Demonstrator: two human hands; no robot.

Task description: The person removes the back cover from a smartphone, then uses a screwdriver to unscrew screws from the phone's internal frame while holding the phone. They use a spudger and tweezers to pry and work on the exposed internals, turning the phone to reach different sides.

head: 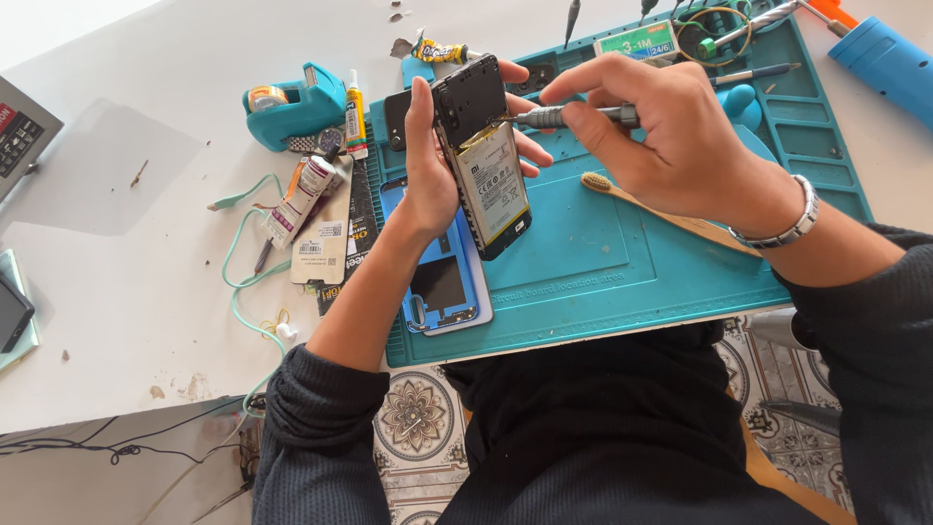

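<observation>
My left hand grips an opened black smartphone upright above the teal work mat; its back is off and the battery shows. My right hand holds a small metal screwdriver with its tip against the phone's upper edge. A silver bracelet sits on my right wrist. Below the phone, a blue back cover lies flat on the mat.
A wooden toothbrush lies on the mat under my right hand. Left of the mat are a teal tape dispenser, glue tubes, a teal cable and small packets. A blue tool rests at the far right. Tools stand along the mat's far edge.
</observation>
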